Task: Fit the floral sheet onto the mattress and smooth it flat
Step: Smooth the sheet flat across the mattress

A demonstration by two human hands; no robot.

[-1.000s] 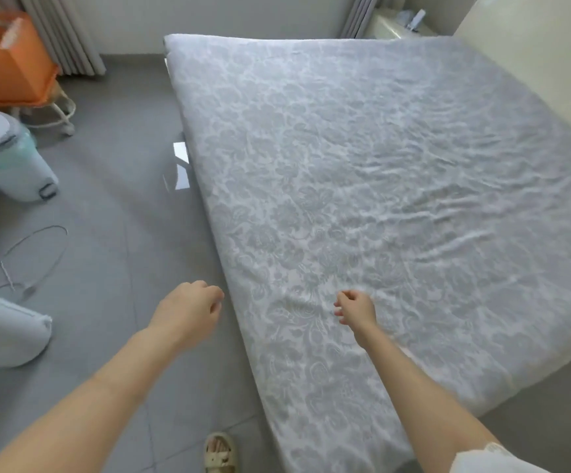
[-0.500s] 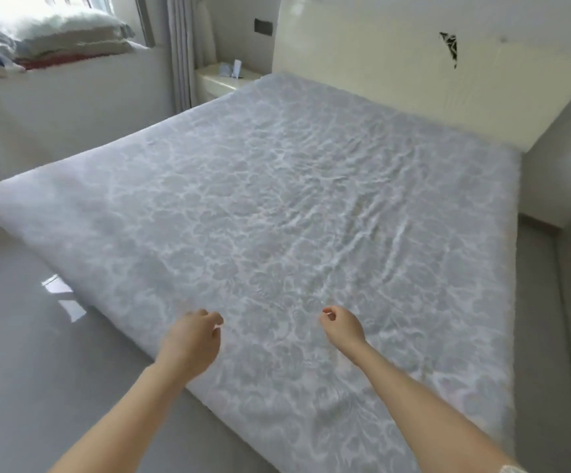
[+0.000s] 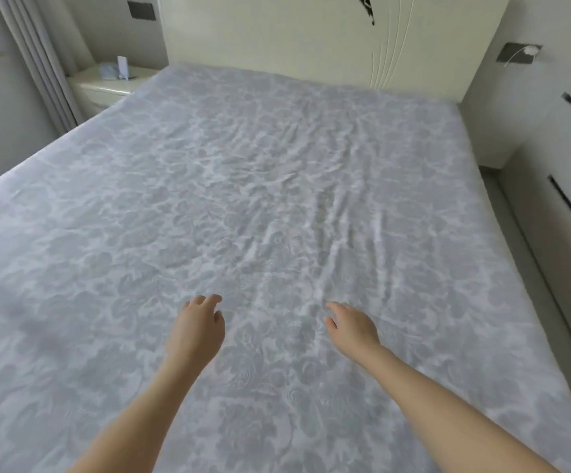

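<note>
The grey-and-white floral sheet (image 3: pixel 243 199) covers the whole mattress up to the cream headboard. Fine wrinkles run across its middle and right part. My left hand (image 3: pixel 197 327) hovers over the near middle of the sheet with fingers loosely spread and nothing in it. My right hand (image 3: pixel 352 324) reaches forward beside it, fingers apart, also empty. Whether either hand touches the cloth I cannot tell. Both forearms stretch in from the bottom edge.
A cream headboard (image 3: pixel 277 39) stands at the far end. A bedside table (image 3: pixel 106 85) with small items sits at the far left beside grey curtains (image 3: pixel 38 56). A white wall unit (image 3: pixel 564 158) runs close along the right side, leaving a narrow floor strip.
The view has swung from the mattress's side edge and floor to face the headboard. Both hands have moved over the sheet and gone from loosely closed to fingers apart.
</note>
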